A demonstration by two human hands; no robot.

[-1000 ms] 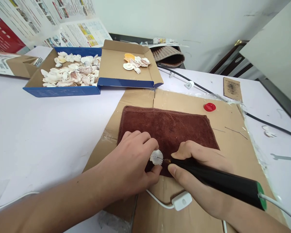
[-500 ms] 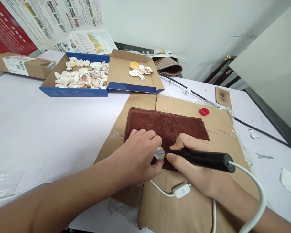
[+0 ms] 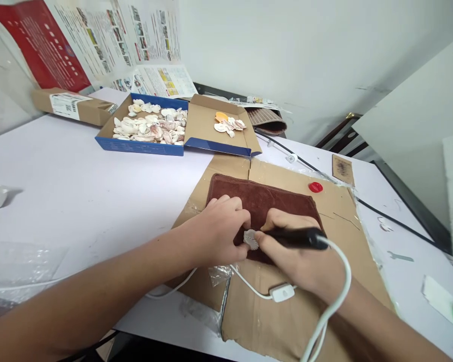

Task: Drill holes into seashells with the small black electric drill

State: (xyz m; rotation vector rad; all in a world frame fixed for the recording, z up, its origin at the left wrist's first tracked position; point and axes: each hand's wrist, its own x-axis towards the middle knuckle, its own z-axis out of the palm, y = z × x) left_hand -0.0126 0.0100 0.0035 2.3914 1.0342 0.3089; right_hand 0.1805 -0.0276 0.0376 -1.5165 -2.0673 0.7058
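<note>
A small white scallop shell (image 3: pixel 251 239) lies on the near edge of a brown towel (image 3: pixel 266 201), pinched between the curled fingers of the left hand (image 3: pixel 219 232). The right hand (image 3: pixel 304 259) is closed around a black corded engraving tool (image 3: pixel 296 237), with its tip at the shell. Beyond them, an open blue box (image 3: pixel 138 146) is heaped with pale shells, and its lid (image 3: pixel 204 128) holds a few more.

One left hand (image 3: pixel 219 229), one right hand (image 3: pixel 300 259), one held shell (image 3: pixel 251 240), one black tool (image 3: pixel 298 237), one brown cloth (image 3: pixel 264 198).
</note>
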